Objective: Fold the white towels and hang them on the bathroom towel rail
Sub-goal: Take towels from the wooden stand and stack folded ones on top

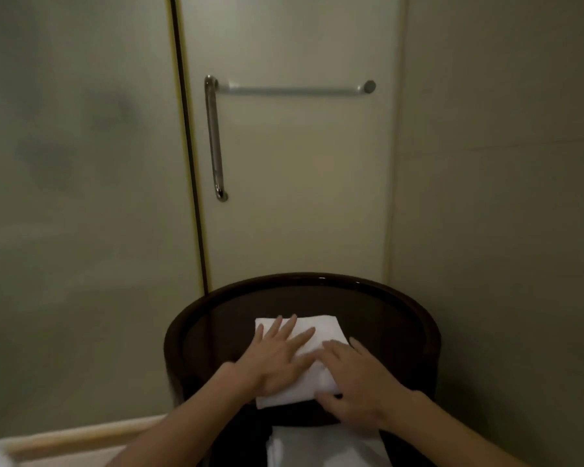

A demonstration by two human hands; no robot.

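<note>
The fingers [289, 328] of the left hand [277, 357] are lying straight and fanned wide, pressing flat on the folded white towel [324, 326]. Their tips are reaching almost to its far edge and holding nothing. Just to the right of them, the fingers [338, 352] of the right hand [359, 389] are resting on the towel's right side, close together and only loosely bent. The thumb is lying along the near edge. Blur is making it impossible to tell whether that thumb is slipping under the cloth, so it is reading as a flat press and not a pinch.

The towel is lying directly beneath both sets of fingers, as a neat rectangle with its far right corner showing bare beyond the fingertips. Under it and spreading out on every side of the hands, a round dark table [182, 332] with a raised rim is carrying the cloth near its middle.

Nearer than the wrists, below the table's front edge, a second white towel [317, 446] is showing between the forearms. Well beyond the fingertips and higher up, a frosted door [300, 197] is standing upright. The horizontal towel rail [290, 91] is running across it, bare of cloth. A vertical metal handle [214, 139] is hanging down from the rail's left end. Out past the left forearm, a pale ledge [81, 434] is running along the bottom.
</note>
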